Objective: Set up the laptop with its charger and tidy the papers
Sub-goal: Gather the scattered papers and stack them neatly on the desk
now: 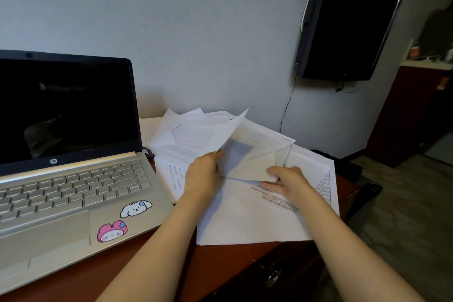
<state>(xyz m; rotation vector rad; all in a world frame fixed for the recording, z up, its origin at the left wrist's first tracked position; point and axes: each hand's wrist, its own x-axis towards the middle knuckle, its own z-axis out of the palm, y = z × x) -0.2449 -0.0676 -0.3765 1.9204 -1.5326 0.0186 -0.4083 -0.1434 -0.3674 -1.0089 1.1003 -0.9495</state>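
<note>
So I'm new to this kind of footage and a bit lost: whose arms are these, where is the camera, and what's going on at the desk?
There is no machine here. A person wears a camera on the head, looking forward and down, so the arms are their own. The left hand and right hand each grip lifted sheets from a loose spread of papers on the reddish-brown desk. To the left stands an open laptop, its screen dark, with two cartoon stickers. A black screen hangs on the wall.
</note>
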